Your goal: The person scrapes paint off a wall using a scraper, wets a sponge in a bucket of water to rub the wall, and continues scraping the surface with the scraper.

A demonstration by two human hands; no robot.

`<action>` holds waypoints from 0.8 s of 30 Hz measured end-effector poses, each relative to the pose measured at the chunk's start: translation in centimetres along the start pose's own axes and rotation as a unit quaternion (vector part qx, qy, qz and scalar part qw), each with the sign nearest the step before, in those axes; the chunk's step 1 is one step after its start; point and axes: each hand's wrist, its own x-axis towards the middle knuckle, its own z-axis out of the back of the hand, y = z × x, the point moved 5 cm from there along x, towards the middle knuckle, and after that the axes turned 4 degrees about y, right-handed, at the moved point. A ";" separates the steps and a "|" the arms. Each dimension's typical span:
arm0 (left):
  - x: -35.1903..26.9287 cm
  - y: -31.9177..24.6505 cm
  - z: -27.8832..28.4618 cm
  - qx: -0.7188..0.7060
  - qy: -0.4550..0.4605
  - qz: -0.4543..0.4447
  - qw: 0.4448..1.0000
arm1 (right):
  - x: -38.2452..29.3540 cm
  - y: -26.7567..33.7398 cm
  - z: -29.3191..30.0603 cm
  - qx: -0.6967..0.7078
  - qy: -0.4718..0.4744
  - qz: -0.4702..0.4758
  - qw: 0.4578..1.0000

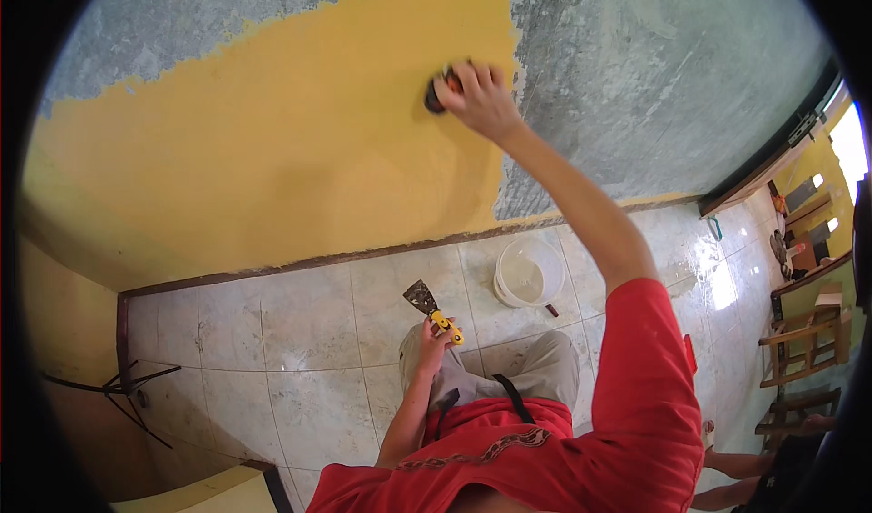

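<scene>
My right hand (pixel 480 100) is raised to the wall and grips a dark tool with an orange part (pixel 436 95); its exact kind cannot be told through the blur. The tool is at the yellow paint (pixel 306 138), near that patch's right edge, where bare grey wall (pixel 613 90) begins. Low over my knee, my left hand (pixel 433 346) holds a yellow-handled scraper (pixel 446 327), its wide, stained metal blade (pixel 420 296) pointing up and left towards the wall. A white plastic bucket (pixel 528 273) stands on the tiles to the right of the scraper.
Beside the bucket lies a small dark reddish object (pixel 552 310). A black metal stand (pixel 129 387) is at the far left. Wooden chairs (pixel 804 349) stand at the right, with another person's legs (pixel 739 479) below them. Wet patches shine on the floor tiles (pixel 719 281).
</scene>
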 end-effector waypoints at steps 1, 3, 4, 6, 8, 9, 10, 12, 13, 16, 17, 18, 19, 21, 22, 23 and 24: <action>0.0 0.0 0.0 -0.008 -0.005 -0.005 1.000 | -2.3 0.8 0.1 0.018 0.033 0.000 0.999; 0.5 -0.2 -0.7 -0.007 -0.002 -0.007 1.000 | -6.9 0.3 -0.1 0.016 0.054 -0.003 0.998; 0.1 -0.1 -0.5 -0.004 -0.008 -0.004 1.000 | -8.3 0.0 0.3 0.015 0.054 -0.001 0.998; 0.2 0.0 -0.3 -0.006 -0.012 -0.007 1.000 | -10.0 -0.6 0.4 -0.012 0.133 0.024 0.991; 0.0 -0.1 0.2 -0.009 -0.015 -0.015 1.000 | -10.2 -1.1 1.0 -0.019 0.129 0.039 0.991; -0.1 0.0 0.0 -0.008 -0.009 -0.009 1.000 | -9.9 -2.1 1.1 -0.028 0.128 0.052 0.990; -0.2 0.2 -0.3 -0.008 -0.004 -0.002 1.000 | -9.2 -3.4 1.5 -0.034 0.124 0.059 0.990; -0.1 -0.1 -0.4 -0.004 -0.002 -0.004 1.000 | -7.1 -7.9 2.5 -0.022 0.092 -0.066 0.993; 0.0 0.0 -0.5 0.005 -0.006 0.002 1.000 | -5.4 -10.0 3.3 -0.013 0.065 -0.078 0.995; 1.0 0.0 -0.6 0.007 0.003 0.001 1.000 | 3.2 -15.9 5.5 -0.067 -0.046 -0.099 0.992; 0.7 0.3 -0.5 0.008 0.006 0.005 1.000 | 6.1 -17.0 6.0 -0.025 -0.025 -0.130 0.991; 0.7 0.5 -0.5 0.007 0.003 0.008 1.000 | 9.3 -18.1 6.3 -0.036 -0.027 -0.156 0.987; 0.9 0.4 -0.3 0.003 0.005 -0.008 1.000 | 12.6 -18.0 6.7 -0.036 -0.045 -0.153 0.986; -0.5 0.8 1.0 0.000 -0.002 -0.022 1.000 | 16.4 -14.0 6.4 -0.071 -0.051 -0.180 0.980; -1.3 1.4 1.9 -0.018 -0.024 -0.009 1.000 | 17.1 -10.9 7.2 -0.053 -0.064 -0.197 0.977; -0.3 1.1 2.0 -0.035 -0.036 -0.007 0.999 | 18.1 -10.3 7.4 -0.043 -0.088 -0.211 0.973; 0.5 1.1 0.7 -0.003 -0.029 0.013 0.999 | 16.5 -11.6 5.8 -0.022 -0.169 -0.182 0.968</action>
